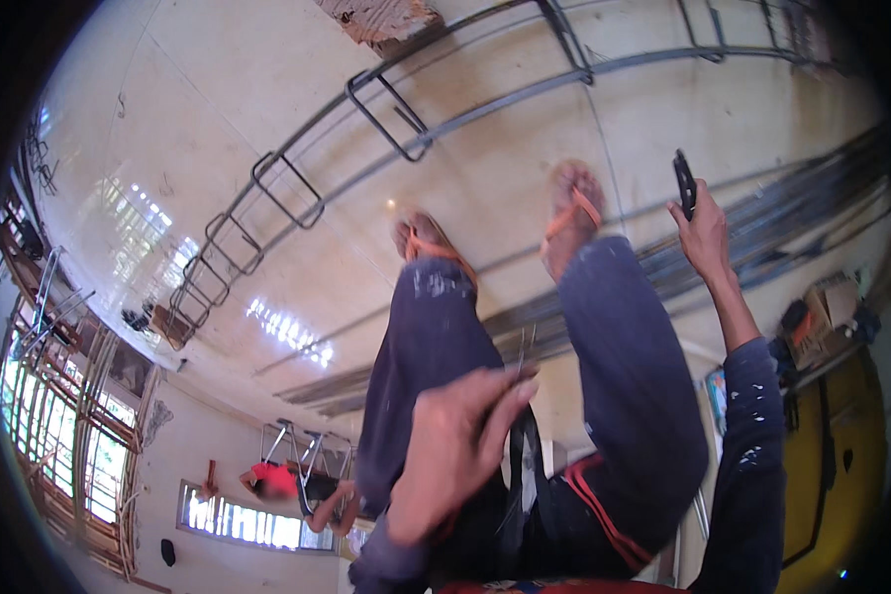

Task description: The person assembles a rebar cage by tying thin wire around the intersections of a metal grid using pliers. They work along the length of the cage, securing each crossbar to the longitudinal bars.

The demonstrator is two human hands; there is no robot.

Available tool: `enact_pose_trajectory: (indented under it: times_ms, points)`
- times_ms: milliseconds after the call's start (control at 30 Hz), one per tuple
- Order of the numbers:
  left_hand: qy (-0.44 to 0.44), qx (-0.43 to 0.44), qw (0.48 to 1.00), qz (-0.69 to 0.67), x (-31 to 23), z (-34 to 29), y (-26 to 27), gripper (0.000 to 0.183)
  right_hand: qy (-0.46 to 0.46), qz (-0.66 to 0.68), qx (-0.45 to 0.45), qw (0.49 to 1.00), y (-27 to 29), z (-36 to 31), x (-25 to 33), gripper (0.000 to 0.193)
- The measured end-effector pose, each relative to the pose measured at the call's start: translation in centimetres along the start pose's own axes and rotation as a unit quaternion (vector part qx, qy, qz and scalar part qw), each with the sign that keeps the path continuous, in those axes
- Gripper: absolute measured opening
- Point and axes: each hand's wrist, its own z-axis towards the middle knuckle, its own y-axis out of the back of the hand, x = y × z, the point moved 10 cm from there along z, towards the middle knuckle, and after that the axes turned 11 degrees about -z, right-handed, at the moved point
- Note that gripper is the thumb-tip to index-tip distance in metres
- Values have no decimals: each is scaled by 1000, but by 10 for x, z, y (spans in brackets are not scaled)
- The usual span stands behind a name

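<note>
Close to my lap, my left hand (pixel 450 441) is closed in a pinch. Thin wires (pixel 527 345) stick up past its fingertips. Out to the right, my right hand (pixel 705 233) grips a black hand tool (pixel 684 182), which looks like pliers or pincers. Its jaws are too small to read. Beyond my feet lies a steel bar frame (pixel 505 111), two long bars with several square stirrups (pixel 285 188) around them. Both hands are apart from this frame.
Long steel rods (pixel 653 272) lie in a bundle across the floor, under and behind my legs. A rough block (pixel 381 22) props the frame at the top. Another person in red (pixel 279 479) is by metal-legged chairs at lower left. At right are a cardboard box (pixel 830 315) and yellow panel (pixel 841 455).
</note>
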Motion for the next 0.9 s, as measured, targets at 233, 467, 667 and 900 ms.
enact_pose_trajectory:
  times_ms: [233, 467, 667, 900]
  points:
    - [-51, -225, 934, 274, 7, -5, 104, 40, 138, -57, -108, 983, -35, 60, 59, 59]
    - [-87, -442, 867, 212, 42, -38, 184, 25, 91, -30, -123, 988, -50, 78, 42, 69]
    - [-283, -360, 872, 174, -1, -42, 152, 27, 72, -71, -247, 964, -2, 47, 73, 60]
    - [-331, -375, 837, 224, 7, -60, 136, 21, 295, 155, -362, 870, 50, 6, 161, 28]
